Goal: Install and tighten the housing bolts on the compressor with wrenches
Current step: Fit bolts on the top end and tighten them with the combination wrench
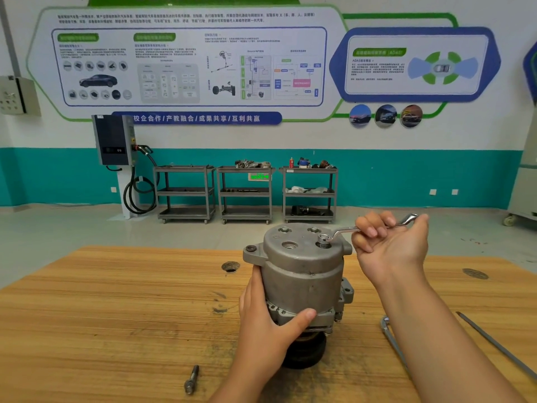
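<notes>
A grey metal compressor (302, 266) stands upright on its black pulley on the wooden table (116, 309). My left hand (270, 324) grips its lower body, thumb across the front. A ring wrench (343, 230) sits with its ring end over a bolt (323, 239) on the compressor's top face. My right hand (389, 242) holds the wrench handle, palm up, fingers curled over the shaft. Two other bolt heads show at the back of the top face. A loose bolt (191, 379) lies on the table near the front edge.
A second wrench (390, 338) lies on the table right of the compressor, partly under my right forearm. A long thin metal rod (494, 344) lies further right. The table has two round holes. Tool carts stand by the far wall.
</notes>
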Demonstrator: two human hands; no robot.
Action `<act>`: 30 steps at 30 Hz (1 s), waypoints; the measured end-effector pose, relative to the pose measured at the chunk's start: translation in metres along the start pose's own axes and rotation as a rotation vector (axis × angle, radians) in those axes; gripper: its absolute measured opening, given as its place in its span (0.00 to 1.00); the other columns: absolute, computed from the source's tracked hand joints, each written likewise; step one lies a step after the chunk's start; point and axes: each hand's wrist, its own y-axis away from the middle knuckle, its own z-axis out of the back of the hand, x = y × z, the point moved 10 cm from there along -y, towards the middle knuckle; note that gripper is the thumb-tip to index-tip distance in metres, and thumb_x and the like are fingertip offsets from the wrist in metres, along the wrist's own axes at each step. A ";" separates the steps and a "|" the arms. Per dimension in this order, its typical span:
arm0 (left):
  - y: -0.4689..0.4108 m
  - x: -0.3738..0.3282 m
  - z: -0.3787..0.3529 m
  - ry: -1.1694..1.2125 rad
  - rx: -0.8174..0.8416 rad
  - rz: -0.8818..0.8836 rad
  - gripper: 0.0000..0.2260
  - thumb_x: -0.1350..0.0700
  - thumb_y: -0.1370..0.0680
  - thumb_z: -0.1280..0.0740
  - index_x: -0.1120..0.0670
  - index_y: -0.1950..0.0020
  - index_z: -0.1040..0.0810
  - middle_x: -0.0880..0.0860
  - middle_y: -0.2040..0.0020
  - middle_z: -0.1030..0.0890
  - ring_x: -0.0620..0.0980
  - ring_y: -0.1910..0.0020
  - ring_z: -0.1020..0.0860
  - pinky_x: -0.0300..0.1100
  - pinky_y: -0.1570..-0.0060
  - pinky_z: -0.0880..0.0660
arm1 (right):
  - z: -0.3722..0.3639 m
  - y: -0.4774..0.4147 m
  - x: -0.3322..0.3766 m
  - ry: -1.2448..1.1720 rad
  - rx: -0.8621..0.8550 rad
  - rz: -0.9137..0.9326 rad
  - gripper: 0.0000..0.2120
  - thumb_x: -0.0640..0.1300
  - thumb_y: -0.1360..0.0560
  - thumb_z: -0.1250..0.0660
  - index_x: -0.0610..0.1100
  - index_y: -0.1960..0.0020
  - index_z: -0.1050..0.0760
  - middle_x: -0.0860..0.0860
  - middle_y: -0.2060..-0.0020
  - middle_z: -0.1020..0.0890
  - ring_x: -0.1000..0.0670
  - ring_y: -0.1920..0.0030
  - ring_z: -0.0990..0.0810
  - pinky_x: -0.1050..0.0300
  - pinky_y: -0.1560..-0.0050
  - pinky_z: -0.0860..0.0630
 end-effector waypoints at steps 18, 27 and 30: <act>-0.002 0.002 -0.002 -0.048 -0.004 0.034 0.48 0.37 0.37 0.25 0.36 0.25 0.50 0.38 0.33 0.36 0.40 0.32 0.41 0.42 0.36 0.36 | -0.057 0.115 0.004 0.580 0.262 0.911 0.27 0.71 0.25 0.55 0.51 0.65 0.32 0.53 0.69 0.31 0.49 0.66 0.31 0.55 0.63 0.33; -0.001 -0.004 -0.002 -0.019 -0.028 0.164 0.31 0.30 0.36 0.41 0.49 0.43 0.27 0.51 0.45 0.23 0.54 0.42 0.26 0.55 0.39 0.29 | -0.101 0.128 -0.055 1.291 0.396 1.076 0.34 0.67 0.24 0.54 0.39 0.65 0.27 0.50 0.67 0.29 0.49 0.63 0.30 0.55 0.61 0.33; -0.004 -0.008 -0.002 -0.188 -0.017 0.120 0.14 0.51 0.25 0.28 0.40 0.56 0.34 0.41 0.57 0.28 0.50 0.49 0.26 0.44 0.49 0.30 | -0.108 0.123 -0.066 1.475 0.346 1.058 0.32 0.67 0.25 0.53 0.42 0.64 0.27 0.50 0.66 0.27 0.49 0.61 0.30 0.55 0.61 0.32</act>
